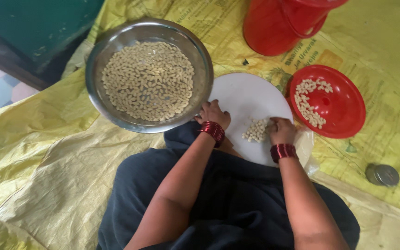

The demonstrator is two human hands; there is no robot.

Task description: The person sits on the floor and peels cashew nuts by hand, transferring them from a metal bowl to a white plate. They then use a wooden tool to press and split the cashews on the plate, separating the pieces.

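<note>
While both my hands sit on the white round board (248,99) at frame centre, the small pile of pale kernels (255,131) lies between them, closer to the right one. Left hand (214,113): fingers curled down, resting at the board's left edge, touching the rim of the steel bowl (100,60); can't tell if it's holding anything. Right hand (281,129): loosely fisted, fingers bent in against the right side of the pile; whether a kernel is pinched inside is hidden. Red bangles on both wrists.

Surroundings: steel bowl upper left of centre, filled with a big layer of the same kernels, its lower right rim overlapping the board's edge. Red shallow dish (343,109) right of the board, just beside it, with a curved strip of kernels along its left side. Red bucket (278,23) at top, above the board, apart from it. Small round metal lid (382,175) lower right, well apart. Yellow printed sheet (38,153) under everything. Dark clothing covers my lap at bottom centre and hides the board's near edge.
</note>
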